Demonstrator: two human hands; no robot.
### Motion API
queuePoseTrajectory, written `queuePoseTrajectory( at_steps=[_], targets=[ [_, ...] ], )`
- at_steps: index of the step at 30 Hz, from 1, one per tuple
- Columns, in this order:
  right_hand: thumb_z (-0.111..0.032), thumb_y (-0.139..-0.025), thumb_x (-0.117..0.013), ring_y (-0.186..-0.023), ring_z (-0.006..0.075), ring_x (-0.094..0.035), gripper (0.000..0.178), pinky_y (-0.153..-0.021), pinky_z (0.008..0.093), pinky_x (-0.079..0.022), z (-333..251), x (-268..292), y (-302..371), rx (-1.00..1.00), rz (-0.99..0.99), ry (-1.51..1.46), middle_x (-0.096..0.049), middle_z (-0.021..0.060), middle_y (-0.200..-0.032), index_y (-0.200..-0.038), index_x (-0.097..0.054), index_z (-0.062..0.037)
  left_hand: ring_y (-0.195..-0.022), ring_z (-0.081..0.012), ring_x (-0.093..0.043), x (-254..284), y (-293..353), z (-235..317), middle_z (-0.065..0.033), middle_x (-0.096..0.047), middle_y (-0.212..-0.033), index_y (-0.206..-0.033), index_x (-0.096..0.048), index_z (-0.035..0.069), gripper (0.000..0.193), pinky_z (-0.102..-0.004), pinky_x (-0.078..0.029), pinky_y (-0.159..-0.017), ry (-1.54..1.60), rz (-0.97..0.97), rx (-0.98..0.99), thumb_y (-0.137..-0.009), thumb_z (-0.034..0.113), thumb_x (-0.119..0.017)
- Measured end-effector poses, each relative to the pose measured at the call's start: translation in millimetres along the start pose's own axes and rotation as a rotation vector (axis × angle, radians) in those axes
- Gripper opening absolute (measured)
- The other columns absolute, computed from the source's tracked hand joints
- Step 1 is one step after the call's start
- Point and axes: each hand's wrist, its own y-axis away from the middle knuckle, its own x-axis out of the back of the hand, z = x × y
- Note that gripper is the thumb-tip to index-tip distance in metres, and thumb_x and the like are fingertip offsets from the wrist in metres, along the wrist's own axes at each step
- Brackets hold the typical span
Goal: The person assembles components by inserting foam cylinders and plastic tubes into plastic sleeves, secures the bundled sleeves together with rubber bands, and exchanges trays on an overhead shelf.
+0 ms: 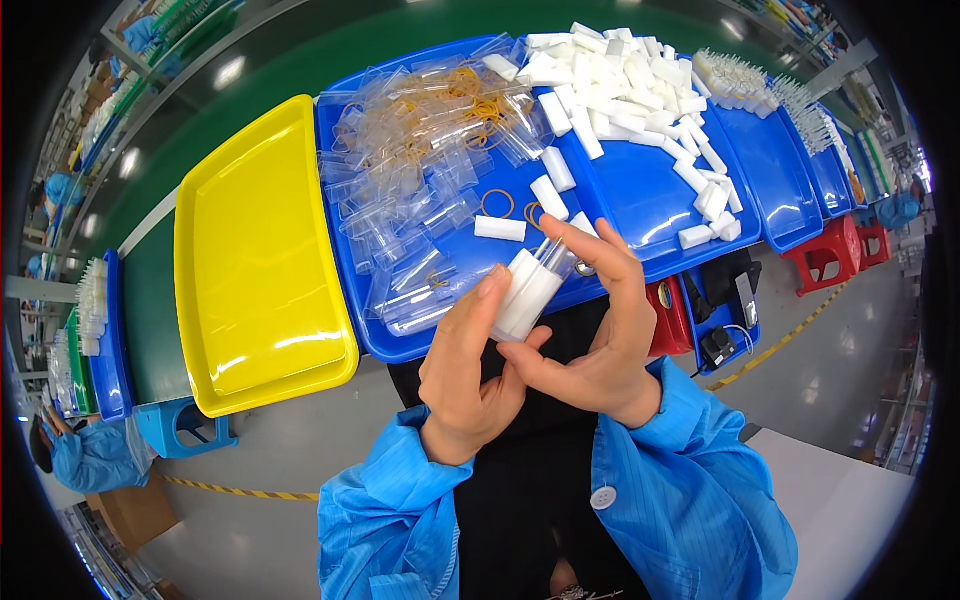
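Both hands are raised over the near edge of a blue tray (400, 345). Between them is a white block with clear plastic around it (527, 298), held tilted with its upper end away from me. My left hand (468, 365) is closed on its left side, thumb and fingers pressing it. My right hand (608, 320) grips the right side and lower end, index finger reaching to the clear upper end. Close beyond the fingertips, an orange rubber band (497, 204) and loose white blocks (500, 229) lie on the tray.
Clear plastic pieces (400, 190) and a heap of orange rubber bands (480, 100) fill the tray. White blocks (630, 80) are piled in the blue tray to the right. A yellow tray (265, 270) stands left. Red stools (825, 255) and a blue stool (185, 425) stand below.
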Motion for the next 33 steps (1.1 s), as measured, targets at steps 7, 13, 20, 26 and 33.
queuePoseTrajectory(
  at_steps=[7,13,20,26,33],
  targets=[
    [-0.016,-0.061,-0.084,-0.128,0.0369,-0.047,0.083,-0.106,0.0474,-0.035,-6,-7,-7,-0.06,0.073,-0.007,-0.048,0.0211,-0.137,-0.132,-0.046,0.0016,-0.112,-0.0325,-0.062,2,1,-2,-0.0235,-0.058,-0.123,-0.136,-0.041,-0.005,0.073,-0.0404,-0.058,-0.085,-0.056,-0.032,-0.036,-0.075,0.003,-0.081],
    [-0.014,-0.06,-0.084,-0.124,0.036,-0.048,0.075,-0.104,0.0447,-0.04,-3,-17,-5,0.079,0.168,0.031,-0.05,0.0208,-0.134,-0.126,-0.053,0.0026,-0.112,-0.0323,-0.062,7,-2,-1,-0.0232,-0.057,-0.125,-0.135,-0.042,-0.007,0.072,-0.0401,-0.058,-0.085,-0.06,-0.045,-0.066,-0.075,0.004,-0.081],
    [-0.013,-0.071,-0.078,-0.107,0.03,-0.058,0.046,-0.089,0.0376,-0.047,28,26,-44,-0.057,0.08,0.035,-0.062,0.0148,-0.113,-0.114,-0.064,-0.0016,-0.113,-0.0317,-0.06,29,-11,-9,-0.0233,-0.056,-0.126,-0.125,-0.054,-0.005,0.06,-0.0348,-0.056,-0.087,0.048,0.086,0.106,-0.072,0.0,-0.081],
    [-0.009,-0.074,-0.072,-0.092,0.0315,-0.058,0.02,-0.079,0.0379,-0.048,60,13,-59,-0.047,-0.088,0.169,-0.063,0.0108,-0.096,-0.093,-0.067,-0.0031,-0.118,-0.0293,-0.056,42,-14,-8,-0.0221,-0.055,-0.124,-0.125,-0.055,-0.004,0.051,-0.0364,-0.054,-0.092,0.393,0.019,0.372,-0.077,-0.007,-0.073],
    [-0.012,-0.078,-0.069,-0.09,0.0299,-0.058,0.011,-0.075,0.0406,-0.048,55,-9,-70,0.017,-0.191,0.287,-0.061,0.0099,-0.092,-0.087,-0.067,-0.0045,-0.111,-0.0294,-0.06,53,-13,-9,-0.0211,-0.062,-0.112,-0.102,-0.068,-0.007,0.019,-0.0378,-0.046,-0.096,0.564,0.089,0.418,-0.087,0.005,-0.067]
  ],
)
